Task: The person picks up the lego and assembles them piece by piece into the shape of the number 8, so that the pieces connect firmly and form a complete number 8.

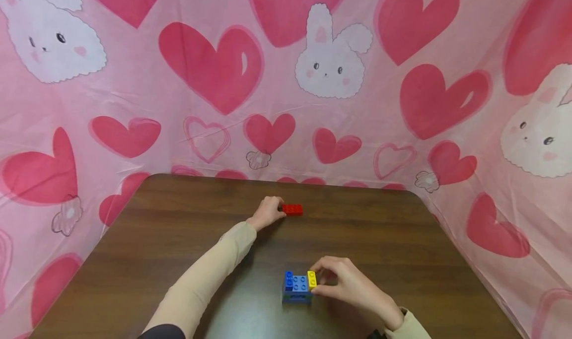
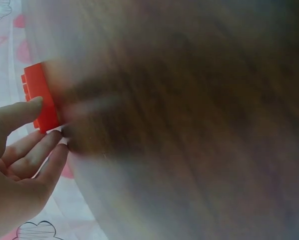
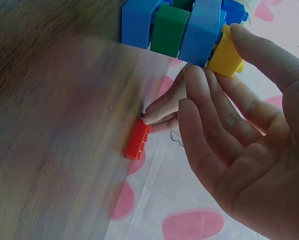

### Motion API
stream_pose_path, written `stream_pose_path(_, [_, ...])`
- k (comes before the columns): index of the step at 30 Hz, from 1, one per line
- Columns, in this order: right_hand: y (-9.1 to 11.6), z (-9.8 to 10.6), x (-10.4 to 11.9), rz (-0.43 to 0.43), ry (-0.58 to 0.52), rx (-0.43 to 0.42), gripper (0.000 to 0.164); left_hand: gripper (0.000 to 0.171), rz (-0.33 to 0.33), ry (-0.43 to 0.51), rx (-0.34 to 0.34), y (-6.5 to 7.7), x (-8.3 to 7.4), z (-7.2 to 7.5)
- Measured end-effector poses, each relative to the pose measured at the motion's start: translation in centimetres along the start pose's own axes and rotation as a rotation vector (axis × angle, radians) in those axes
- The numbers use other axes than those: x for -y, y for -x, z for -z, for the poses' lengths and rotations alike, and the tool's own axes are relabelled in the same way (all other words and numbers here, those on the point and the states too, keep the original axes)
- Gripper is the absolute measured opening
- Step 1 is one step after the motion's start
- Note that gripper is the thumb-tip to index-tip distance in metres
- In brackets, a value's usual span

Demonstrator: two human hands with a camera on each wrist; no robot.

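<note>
A red toy brick (image 1: 292, 210) with studs on top lies flat toward the table's far side. My left hand (image 1: 268, 213) pinches its left end; in the left wrist view the thumb overlaps the red brick (image 2: 45, 107) and the fingertips are at its end. Closer to me stands a small stack of blue and green bricks (image 1: 298, 295). A narrow dark blue brick (image 1: 289, 281) sits on its left top edge. My right hand (image 1: 346, 282) pinches a yellow brick (image 1: 312, 280) at the stack's right top edge. A green brick (image 3: 169, 31) shows between blue ones in the right wrist view.
The brown wooden table (image 1: 380, 230) has rounded far corners. A pink cloth (image 1: 286, 105) with hearts and rabbit faces hangs behind and along both sides. My left forearm in a beige sleeve (image 1: 201, 279) stretches across the table, left of the stack.
</note>
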State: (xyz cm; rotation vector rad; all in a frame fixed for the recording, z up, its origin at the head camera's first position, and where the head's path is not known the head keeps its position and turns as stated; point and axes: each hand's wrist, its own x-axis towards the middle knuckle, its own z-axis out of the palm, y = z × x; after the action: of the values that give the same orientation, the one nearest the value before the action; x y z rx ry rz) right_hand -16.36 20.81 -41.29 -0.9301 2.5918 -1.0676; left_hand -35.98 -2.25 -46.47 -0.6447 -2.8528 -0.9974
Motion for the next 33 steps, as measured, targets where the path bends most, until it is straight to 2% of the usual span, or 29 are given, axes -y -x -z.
stream_pose_path(17, [-0.4,0.3,0.3,-0.033,0.021,-0.001,0.030,0.025,0.020,0.075,-0.016,0.6,0.5,1.4])
stream_pose_path(25, [-0.3,0.4,0.2,-0.056,0.013,0.009,0.031,0.026,0.017,0.075,0.013,1.1,0.4,1.6])
stream_pose_path(33, [-0.2,0.0,0.1,-0.054,0.013,0.008,0.031,0.026,-0.034,0.090,0.029,2.6,0.0,2.2])
